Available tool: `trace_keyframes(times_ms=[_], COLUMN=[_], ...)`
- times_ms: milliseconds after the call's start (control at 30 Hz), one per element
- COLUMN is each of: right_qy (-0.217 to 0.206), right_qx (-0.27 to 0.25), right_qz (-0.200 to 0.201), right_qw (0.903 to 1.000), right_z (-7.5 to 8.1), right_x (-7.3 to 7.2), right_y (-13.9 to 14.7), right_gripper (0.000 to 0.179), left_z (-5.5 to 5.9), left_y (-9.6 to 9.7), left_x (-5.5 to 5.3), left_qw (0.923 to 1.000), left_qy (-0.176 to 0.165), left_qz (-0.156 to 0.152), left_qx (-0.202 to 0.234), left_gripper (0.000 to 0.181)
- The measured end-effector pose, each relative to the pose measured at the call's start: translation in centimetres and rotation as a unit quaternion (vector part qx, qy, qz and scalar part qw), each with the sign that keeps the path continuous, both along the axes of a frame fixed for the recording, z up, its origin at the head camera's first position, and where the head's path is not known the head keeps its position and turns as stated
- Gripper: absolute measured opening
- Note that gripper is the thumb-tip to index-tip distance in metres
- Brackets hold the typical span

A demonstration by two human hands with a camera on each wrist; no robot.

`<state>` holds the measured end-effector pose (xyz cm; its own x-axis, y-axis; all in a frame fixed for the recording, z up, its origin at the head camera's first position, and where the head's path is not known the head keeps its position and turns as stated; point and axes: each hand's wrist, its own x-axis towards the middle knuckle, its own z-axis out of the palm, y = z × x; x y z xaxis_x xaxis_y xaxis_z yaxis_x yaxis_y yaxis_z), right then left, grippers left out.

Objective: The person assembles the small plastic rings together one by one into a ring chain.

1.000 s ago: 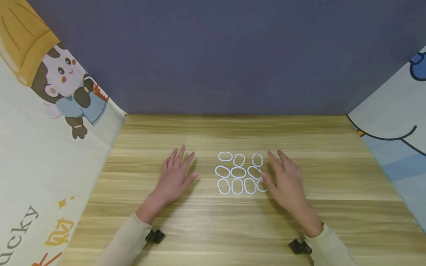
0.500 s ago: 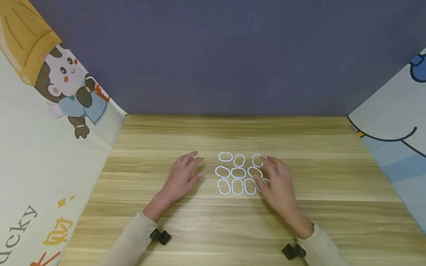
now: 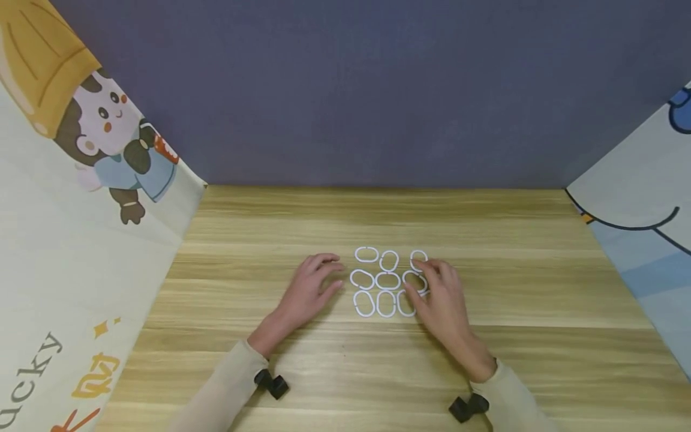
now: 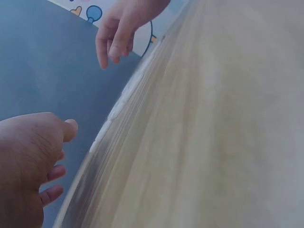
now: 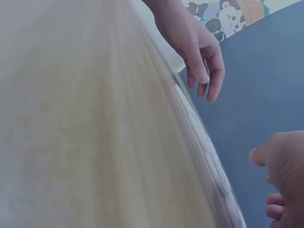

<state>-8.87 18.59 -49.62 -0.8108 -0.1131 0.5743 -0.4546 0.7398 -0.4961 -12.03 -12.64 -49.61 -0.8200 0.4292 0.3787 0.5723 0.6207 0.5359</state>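
Several white oval plastic links (image 3: 388, 289), each with a small gap in its loop, lie in three rough rows on the wooden table. To their left, my left hand (image 3: 305, 289) holds nothing, its fingers loosely bent and thumb apart, pointing at the links. From the right, my right hand (image 3: 444, 303) reaches over the right end of the rows. Its index fingertip overlaps the upper right link (image 3: 418, 251) in the head view, and its palm side hides the lower right one. In the right wrist view, the links (image 5: 197, 128) form a low white line beneath both hands.
The wood-grain table (image 3: 345, 384) ends at a dark blue back panel (image 3: 378, 96). A light panel with a cartoon figure (image 3: 110, 129) stands on the left, and another printed panel (image 3: 637, 198) on the right. A black wrist camera (image 3: 468, 408) sits by each sleeve.
Both hands have moved inward: the left hand rightward toward the links, the right hand leftward over the right-hand ones. Their fingers have become more bent. The links have stayed in place.
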Motion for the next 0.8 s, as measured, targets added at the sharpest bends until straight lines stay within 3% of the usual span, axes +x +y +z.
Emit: trace_keyframes(times_ms=[467,800], right_qy=[-0.059,-0.067], right_qx=[-0.002,0.005], right_qz=[-0.026,-0.024], right_qw=[0.998,0.9974], right_z=[-0.4,-0.6], right_x=[-1.0,-1.8], right_y=[-0.9,-1.5], right_gripper=[0.031,0.022], left_z=[-0.2,-0.7], left_y=[2.1,2.9], left_x=[-1.7,-2.4], left_qw=[0.9997,0.9971], left_qy=[-0.021,-0.069], left_qz=[0.0,0.021], left_qx=[-0.014,0.027], left_gripper=[0.024,0.023])
